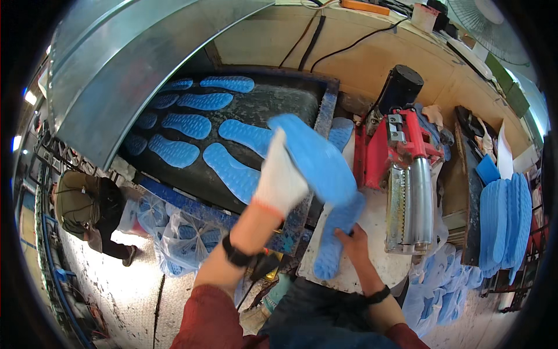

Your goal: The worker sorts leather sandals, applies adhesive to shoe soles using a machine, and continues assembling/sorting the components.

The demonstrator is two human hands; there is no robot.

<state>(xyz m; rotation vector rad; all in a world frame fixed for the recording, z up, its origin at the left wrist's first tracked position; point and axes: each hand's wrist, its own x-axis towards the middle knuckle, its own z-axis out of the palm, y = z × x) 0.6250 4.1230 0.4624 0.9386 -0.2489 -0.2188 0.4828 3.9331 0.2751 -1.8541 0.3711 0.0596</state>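
Head view: double hold.
Upper blue insole (321,161) gripped by gloved left hand (282,179), angled to its right, likely for clearance; lower insole (343,217) pinched at its edge by bare right hand (354,243), just to its left, likely steadied.

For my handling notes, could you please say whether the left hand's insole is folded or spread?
Spread: the blue insole extends lengthwise from the left hand, showing no fold.

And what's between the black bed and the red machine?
In the head view: white tabletop, a blue insole at the far end, and a nearer insole touched by the right hand.
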